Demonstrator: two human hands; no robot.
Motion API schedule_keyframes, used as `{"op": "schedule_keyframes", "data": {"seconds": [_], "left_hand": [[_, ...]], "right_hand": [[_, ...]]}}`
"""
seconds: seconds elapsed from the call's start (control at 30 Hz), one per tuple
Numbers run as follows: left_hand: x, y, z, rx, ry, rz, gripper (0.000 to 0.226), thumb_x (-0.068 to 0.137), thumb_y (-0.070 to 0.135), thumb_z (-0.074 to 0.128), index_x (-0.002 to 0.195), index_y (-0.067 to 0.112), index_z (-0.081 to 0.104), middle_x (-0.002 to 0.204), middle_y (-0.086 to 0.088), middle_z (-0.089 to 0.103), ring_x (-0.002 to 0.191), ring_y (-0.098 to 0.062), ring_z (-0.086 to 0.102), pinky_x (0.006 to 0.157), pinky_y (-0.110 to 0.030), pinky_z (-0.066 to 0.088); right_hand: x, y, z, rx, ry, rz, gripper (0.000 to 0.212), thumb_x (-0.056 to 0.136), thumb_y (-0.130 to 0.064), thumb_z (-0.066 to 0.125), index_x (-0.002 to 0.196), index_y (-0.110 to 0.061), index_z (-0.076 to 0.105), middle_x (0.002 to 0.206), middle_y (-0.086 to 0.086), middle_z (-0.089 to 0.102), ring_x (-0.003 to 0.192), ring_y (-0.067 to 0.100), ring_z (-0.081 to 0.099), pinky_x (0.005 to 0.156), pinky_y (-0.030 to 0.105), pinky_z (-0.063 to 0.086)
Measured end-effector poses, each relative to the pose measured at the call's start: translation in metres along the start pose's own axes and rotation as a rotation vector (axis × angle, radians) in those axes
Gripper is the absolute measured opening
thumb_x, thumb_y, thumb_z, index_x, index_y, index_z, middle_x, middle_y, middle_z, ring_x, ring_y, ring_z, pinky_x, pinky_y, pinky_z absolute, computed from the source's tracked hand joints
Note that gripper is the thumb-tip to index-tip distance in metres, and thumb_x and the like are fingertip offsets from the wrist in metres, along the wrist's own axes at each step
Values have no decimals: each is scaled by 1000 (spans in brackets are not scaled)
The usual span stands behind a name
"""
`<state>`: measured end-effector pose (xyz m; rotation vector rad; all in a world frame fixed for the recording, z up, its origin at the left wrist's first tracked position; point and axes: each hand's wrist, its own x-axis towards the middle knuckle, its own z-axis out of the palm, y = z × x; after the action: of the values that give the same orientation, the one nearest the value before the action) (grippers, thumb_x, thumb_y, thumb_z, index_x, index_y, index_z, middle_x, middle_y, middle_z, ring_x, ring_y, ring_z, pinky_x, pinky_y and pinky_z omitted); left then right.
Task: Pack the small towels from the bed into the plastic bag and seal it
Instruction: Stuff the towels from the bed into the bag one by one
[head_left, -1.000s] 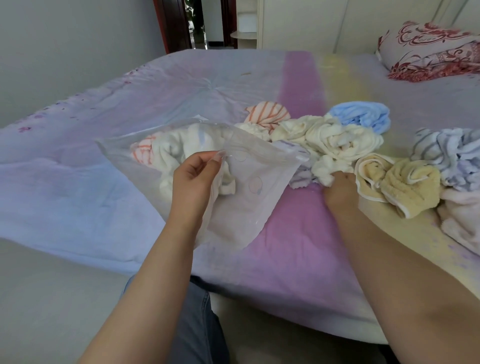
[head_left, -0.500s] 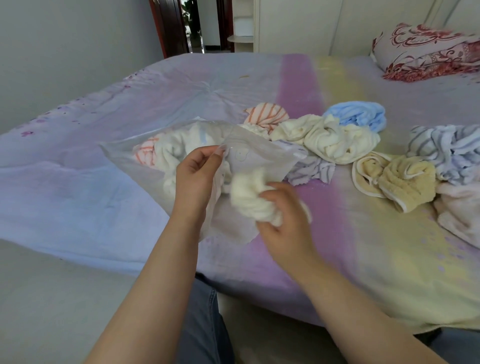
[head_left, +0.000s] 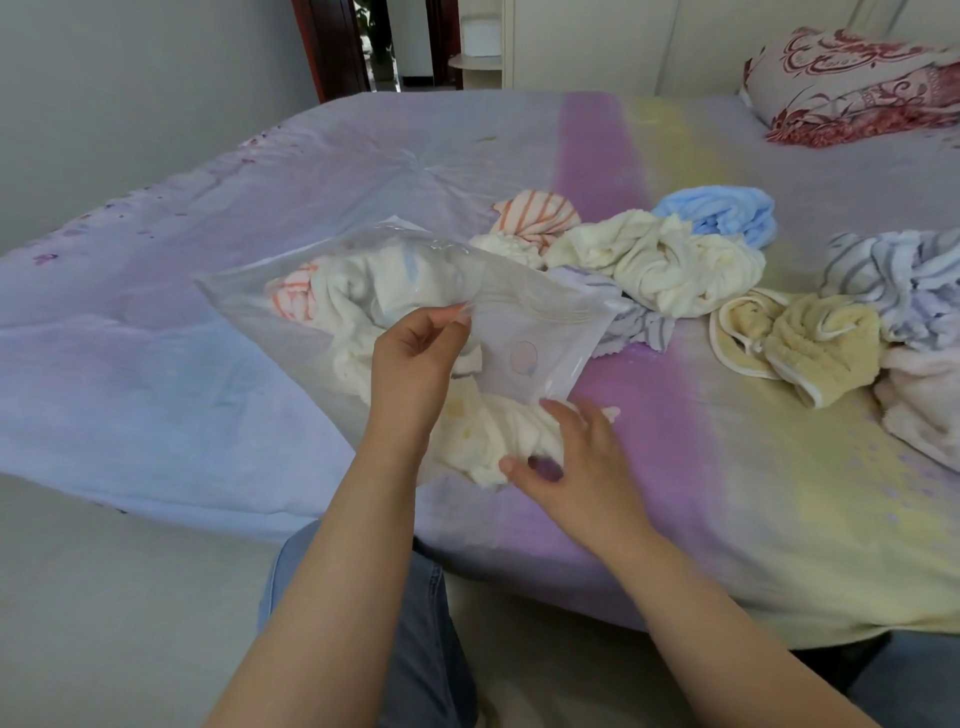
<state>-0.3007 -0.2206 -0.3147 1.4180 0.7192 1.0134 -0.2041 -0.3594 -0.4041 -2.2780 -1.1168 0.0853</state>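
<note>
A clear plastic bag (head_left: 540, 332) lies on the bed with its mouth facing me and towels inside, one orange-striped. My left hand (head_left: 415, 364) pinches the upper edge of the bag's mouth and lifts it. My right hand (head_left: 566, 462) holds a cream towel (head_left: 493, 431) at the mouth, partly inside the bag. Loose small towels lie to the right: an orange-striped towel (head_left: 535, 218), a cream one (head_left: 670, 265), a blue one (head_left: 722, 213), a yellow one (head_left: 810, 343) and a blue-striped one (head_left: 893, 275).
The bed (head_left: 260, 364) has a pastel purple, pink and yellow sheet; its near edge runs just behind my knees. A red-patterned pillow (head_left: 852, 83) lies at the far right. A doorway (head_left: 384, 41) opens beyond the bed.
My right hand picked a cream towel from the pile, carried it left and now pushes it into the bag's mouth. My left hand kept hold of the bag's edge.
</note>
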Motion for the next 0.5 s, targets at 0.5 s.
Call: {"op": "schedule_keyframes", "data": {"seconds": [0.5], "left_hand": [[0, 15, -22, -31, 28, 36, 17, 91, 13, 69, 104, 7, 77, 103, -2, 78, 103, -6, 71, 87, -16, 51]], "right_hand": [[75, -82, 33, 149, -231, -269, 14, 90, -26, 50, 100, -25, 58, 118, 3, 48, 109, 22, 50, 85, 35, 44]]}}
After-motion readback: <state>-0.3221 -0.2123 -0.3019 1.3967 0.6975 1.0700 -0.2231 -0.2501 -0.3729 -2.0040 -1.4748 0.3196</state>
